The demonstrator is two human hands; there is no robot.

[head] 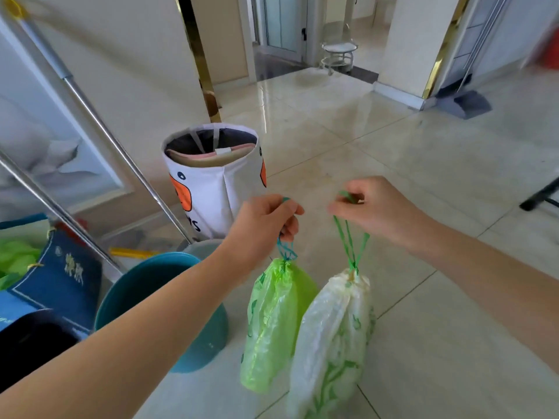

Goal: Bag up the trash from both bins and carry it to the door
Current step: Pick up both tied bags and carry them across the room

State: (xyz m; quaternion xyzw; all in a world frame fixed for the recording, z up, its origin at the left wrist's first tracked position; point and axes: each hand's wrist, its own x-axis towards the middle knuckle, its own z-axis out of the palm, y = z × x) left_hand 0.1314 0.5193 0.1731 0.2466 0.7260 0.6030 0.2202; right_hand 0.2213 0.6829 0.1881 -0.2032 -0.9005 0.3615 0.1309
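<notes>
Holding both tied bags | left hand [266, 220] grips green trash bag [272, 322] drawstring | right hand [375, 207] grips white trash bag [332, 343] drawstring | bagging looks done, carry to door left

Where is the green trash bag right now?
The green bag hangs from the left hand, beside the white bag, above the floor right of the teal bin.

Only little text can be read. On the white fabric basket [211, 182], just behind the left hand [260, 228], dark letters end in "S"; the rest is hidden. The blue bag [71, 279], far left of this hand, carries pale characters, too blurred to read.
</notes>
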